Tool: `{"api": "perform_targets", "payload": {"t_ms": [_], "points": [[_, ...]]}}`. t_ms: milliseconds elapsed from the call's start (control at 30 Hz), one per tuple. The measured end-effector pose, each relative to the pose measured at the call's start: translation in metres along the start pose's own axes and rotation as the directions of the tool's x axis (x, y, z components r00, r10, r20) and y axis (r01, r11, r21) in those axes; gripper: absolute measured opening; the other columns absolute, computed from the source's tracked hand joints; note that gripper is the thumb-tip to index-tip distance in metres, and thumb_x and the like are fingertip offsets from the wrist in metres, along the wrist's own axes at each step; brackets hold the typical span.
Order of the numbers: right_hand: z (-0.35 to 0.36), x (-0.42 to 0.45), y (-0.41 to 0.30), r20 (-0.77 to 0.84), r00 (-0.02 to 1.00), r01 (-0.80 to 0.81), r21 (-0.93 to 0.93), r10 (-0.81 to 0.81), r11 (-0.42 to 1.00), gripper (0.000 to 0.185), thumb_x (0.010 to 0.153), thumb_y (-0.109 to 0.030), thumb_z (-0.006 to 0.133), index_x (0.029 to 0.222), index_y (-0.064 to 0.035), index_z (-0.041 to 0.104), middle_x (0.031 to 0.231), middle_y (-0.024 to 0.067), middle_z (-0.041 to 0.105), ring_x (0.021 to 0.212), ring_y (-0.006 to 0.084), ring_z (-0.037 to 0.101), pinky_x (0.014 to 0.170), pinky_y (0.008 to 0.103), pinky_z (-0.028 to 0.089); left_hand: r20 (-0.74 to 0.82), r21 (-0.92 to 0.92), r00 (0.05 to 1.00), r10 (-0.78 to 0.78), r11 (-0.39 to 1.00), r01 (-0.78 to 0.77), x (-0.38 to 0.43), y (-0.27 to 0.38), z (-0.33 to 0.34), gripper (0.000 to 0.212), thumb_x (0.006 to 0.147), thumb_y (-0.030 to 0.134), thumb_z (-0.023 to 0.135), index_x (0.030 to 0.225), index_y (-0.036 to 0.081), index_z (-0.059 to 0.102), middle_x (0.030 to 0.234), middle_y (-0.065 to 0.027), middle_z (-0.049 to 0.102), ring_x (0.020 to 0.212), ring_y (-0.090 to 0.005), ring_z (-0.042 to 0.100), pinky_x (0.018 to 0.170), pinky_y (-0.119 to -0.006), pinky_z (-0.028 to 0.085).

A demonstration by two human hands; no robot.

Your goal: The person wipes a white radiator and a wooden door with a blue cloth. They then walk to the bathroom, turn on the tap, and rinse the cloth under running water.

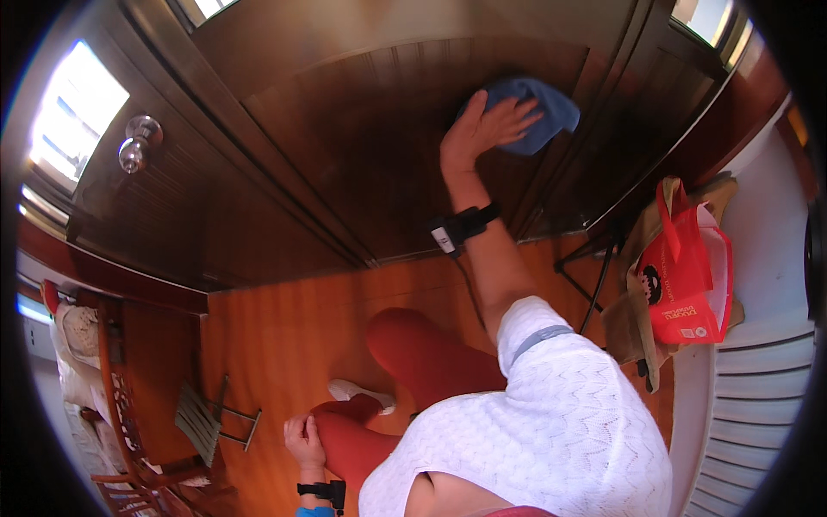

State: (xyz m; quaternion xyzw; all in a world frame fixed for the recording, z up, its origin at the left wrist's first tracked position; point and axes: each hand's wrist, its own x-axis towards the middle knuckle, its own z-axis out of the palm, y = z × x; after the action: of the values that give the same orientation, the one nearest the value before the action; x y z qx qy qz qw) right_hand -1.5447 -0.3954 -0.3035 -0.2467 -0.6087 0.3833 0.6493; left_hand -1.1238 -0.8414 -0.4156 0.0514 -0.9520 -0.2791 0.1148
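A blue cloth [555,116] lies flat against the lower panel of a dark wooden door [387,148]. My right hand [494,126] presses on the cloth with its palm, fingers spread, towards the panel's right part. On my knee in red trousers rests my left hand [303,439], its fingers curled loosely over the knee and no object visible in it. Both wrists wear black straps with small devices. A round metal doorknob [134,147] sits on the door section at the left.
On the right, a red bag [685,291] rests on a folding seat [623,323] beside a white radiator [756,400]. A small folding stool [200,423] stands on the wooden floor [271,336] at the lower left, near wooden furniture [155,381].
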Motion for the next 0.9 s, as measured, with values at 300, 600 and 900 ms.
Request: {"api": "perform_targets", "payload": {"t_ms": [300,600,900], "points": [[-0.041,0.074,0.002,0.577,0.535,0.799,-0.108,-0.617,0.591,0.061,0.093,-0.039,0.059,0.150,-0.0205,0.046,0.138,0.0210,0.053,0.124,0.0462,0.049,0.108,0.0752,0.019,0.046,0.016,0.998,-0.041,0.999,0.041,0.003,0.001,-0.003,0.014,0.094,0.011,0.061,0.092,0.000,0.067,0.092,-0.0172,0.066,0.090,-0.0351,0.061,0.082,-0.041,0.049],[-0.074,0.025,0.084,0.951,-0.050,0.926,0.158,-0.304,0.342,0.059,0.096,-0.046,0.056,0.150,-0.0256,0.047,0.137,0.0094,0.059,0.121,0.0421,0.053,0.105,0.0675,0.033,0.092,0.012,0.993,-0.077,0.997,0.076,0.009,0.006,-0.004,0.013,0.093,0.008,0.060,0.097,0.000,0.070,0.100,-0.0159,0.070,0.096,-0.0333,0.063,0.088,-0.039,0.050],[-0.114,-0.048,0.265,0.970,-0.245,0.351,0.086,0.003,0.932,0.041,0.100,-0.027,0.052,0.137,-0.0116,0.058,0.137,0.0163,0.058,0.125,0.0356,0.055,0.109,0.0440,0.041,0.097,0.016,0.985,-0.145,0.989,0.144,0.013,0.018,-0.003,0.013,0.092,0.010,0.062,0.096,0.000,0.070,0.101,-0.0160,0.070,0.098,-0.0339,0.062,0.090,-0.040,0.049]]}}
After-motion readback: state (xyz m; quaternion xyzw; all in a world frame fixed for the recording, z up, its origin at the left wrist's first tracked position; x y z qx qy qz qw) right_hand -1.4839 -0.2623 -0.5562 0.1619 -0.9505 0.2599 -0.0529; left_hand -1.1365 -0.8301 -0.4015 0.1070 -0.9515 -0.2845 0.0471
